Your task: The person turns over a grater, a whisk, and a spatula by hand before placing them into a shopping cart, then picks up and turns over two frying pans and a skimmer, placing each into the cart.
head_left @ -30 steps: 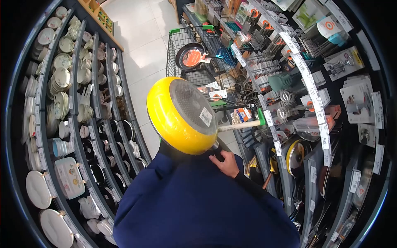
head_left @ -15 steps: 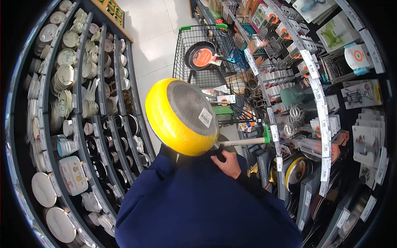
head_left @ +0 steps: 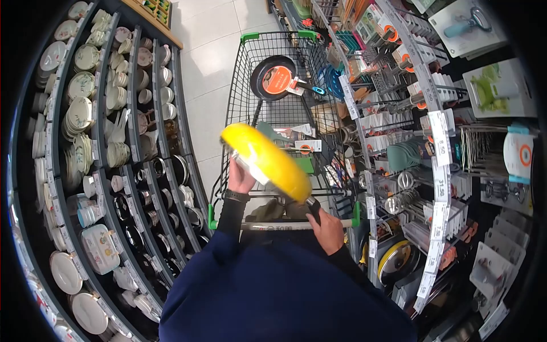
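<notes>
Yellow pan [head_left: 268, 162], one, tilted edge-on over one cart [head_left: 239, 85] carrying one black pan [head_left: 276, 77]; I note the right hand [head_left: 329, 229] clenched on its handle, the left hand [head_left: 239, 178] grasping its rim.

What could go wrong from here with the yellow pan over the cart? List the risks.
1. The yellow pan is tilted on edge above the cart, with the right hand on its handle and the left hand at its rim. It may slip and drop onto the wire.
2. A black pan already lies in the cart. Careless lowering could knock and scratch both.
3. Dishes stand on shelves close by on the left. A wide swing might hit them.
</notes>
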`<state>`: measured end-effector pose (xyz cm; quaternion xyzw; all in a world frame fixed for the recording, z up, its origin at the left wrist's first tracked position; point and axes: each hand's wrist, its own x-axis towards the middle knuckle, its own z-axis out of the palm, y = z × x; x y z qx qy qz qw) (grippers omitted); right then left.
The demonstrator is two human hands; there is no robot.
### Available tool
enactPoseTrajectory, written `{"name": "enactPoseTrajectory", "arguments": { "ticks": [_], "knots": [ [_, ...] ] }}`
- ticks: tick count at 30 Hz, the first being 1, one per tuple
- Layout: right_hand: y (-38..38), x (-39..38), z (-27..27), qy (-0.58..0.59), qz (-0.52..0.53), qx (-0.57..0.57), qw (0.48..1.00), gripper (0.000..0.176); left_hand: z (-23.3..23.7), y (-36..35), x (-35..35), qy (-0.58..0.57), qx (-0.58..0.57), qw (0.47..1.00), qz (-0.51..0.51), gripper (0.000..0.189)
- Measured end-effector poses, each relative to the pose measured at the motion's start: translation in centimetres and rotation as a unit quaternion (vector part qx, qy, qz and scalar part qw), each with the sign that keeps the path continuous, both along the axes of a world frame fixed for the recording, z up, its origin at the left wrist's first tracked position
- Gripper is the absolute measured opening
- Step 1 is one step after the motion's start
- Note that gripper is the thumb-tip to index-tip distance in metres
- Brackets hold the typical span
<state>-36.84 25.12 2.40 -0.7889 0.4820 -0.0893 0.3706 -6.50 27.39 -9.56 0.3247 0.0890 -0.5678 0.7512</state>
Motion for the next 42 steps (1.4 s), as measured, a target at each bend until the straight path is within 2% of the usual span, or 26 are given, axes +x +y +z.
{"name": "enactPoseTrajectory", "arguments": {
  "ticks": [1,3,4,5,8,10,12,13,16,17,19,21,23,28,31,33,34,35,36,37,38,39,41,42],
  "knots": [
    [-1.1,-0.5,-0.7,0.002,0.021,0.019,1.000,0.034,1.6,-0.7,0.3,0.071,0.039,0.996,-0.024,0.056],
    [-3.7,-1.7,-2.0,0.009,0.048,0.009,0.999,0.033,0.8,-1.0,1.1,0.000,0.068,0.996,-0.058,0.060],
    [-5.3,-1.7,-1.4,-0.028,0.045,0.002,0.999,0.030,0.4,-1.2,1.2,-0.050,0.056,0.995,-0.070,0.063],
    [-6.4,-1.9,-1.7,-0.048,0.018,0.068,0.996,0.028,1.6,-1.8,1.1,-0.050,0.082,0.992,-0.076,0.063],
    [-8.8,-2.2,-3.5,-0.023,0.037,0.060,0.997,0.031,1.0,-3.3,1.6,-0.087,0.108,0.980,-0.140,0.062],
    [-10.0,-2.0,-5.3,-0.028,0.045,0.066,0.996,0.031,-0.6,-4.3,2.0,-0.126,0.117,0.975,-0.140,0.060],
    [-11.0,-1.5,-6.6,-0.018,0.047,0.086,0.995,0.031,-2.0,-5.0,2.9,-0.177,0.150,0.960,-0.156,0.051],
    [-11.3,-1.3,-7.2,-0.018,0.050,0.085,0.995,0.031,-1.7,-5.5,3.1,-0.239,0.175,0.940,-0.166,0.044],
    [-11.8,-1.1,-9.9,0.001,0.037,0.155,0.987,0.032,-0.5,-7.4,3.8,-0.311,0.232,0.893,-0.228,0.046],
    [-11.9,-1.2,-10.8,0.000,0.041,0.153,0.987,0.032,-1.2,-7.7,4.1,-0.303,0.254,0.884,-0.251,0.046],
    [-12.0,-1.4,-11.8,-0.002,0.016,0.199,0.980,0.033,-3.5,-8.4,4.3,-0.244,0.229,0.902,-0.272,0.043],
    [-12.6,-1.6,-11.9,0.005,0.023,0.191,0.981,0.033,-4.9,-8.8,3.6,-0.121,0.116,0.966,-0.197,0.039],
    [-13.5,-1.7,-11.9,0.022,0.065,0.126,0.990,0.032,-7.8,-8.7,4.5,-0.005,0.090,0.979,-0.182,0.047],
    [-17.1,-1.2,-11.2,0.054,0.171,0.064,0.982,0.028,-7.7,-8.5,4.5,0.016,0.070,0.990,-0.119,0.042],
    [-18.7,0.6,-11.3,0.135,0.169,-0.015,0.976,0.025,-8.3,-7.2,4.4,0.028,0.061,0.993,-0.102,0.046],
    [-19.5,2.6,-12.4,0.187,0.128,-0.039,0.973,0.026,-9.5,-6.6,4.5,0.036,0.072,0.993,-0.086,0.047],
    [-19.9,3.5,-12.5,0.186,0.114,-0.054,0.974,0.027,-8.9,-6.7,4.8,0.031,0.103,0.991,-0.080,0.047],
    [-20.5,4.5,-12.2,0.185,0.101,-0.071,0.975,0.028,-10.7,-6.6,5.5,0.033,0.100,0.991,-0.077,0.047],
    [-21.4,5.5,-11.8,0.207,0.118,-0.076,0.968,0.029,-13.1,-6.5,6.4,-0.133,0.197,0.969,-0.072,0.045],
    [-22.3,5.8,-12.8,0.219,0.137,-0.096,0.961,0.029,-14.7,-6.7,7.1,-0.294,0.286,0.910,-0.063,0.044],
    [-23.2,6.3,-13.6,0.217,0.146,-0.119,0.958,0.027,-8.0,-7.5,7.2,-0.433,0.315,0.840,-0.086,0.052],
    [-24.0,6.5,-14.3,0.215,0.156,-0.140,0.954,0.026,-9.7,-7.0,8.4,-0.730,0.357,0.583,0.002,0.044],
    [-25.7,7.2,-14.9,0.232,0.163,-0.159,0.946,0.024,-4.9,-7.4,10.5,-0.826,0.417,0.373,0.059,0.049],
    [-26.6,7.7,-15.2,0.251,0.170,-0.173,0.937,0.023,-7.2,-6.8,12.0,-0.825,0.419,0.374,0.065,0.049]
  ]
}}
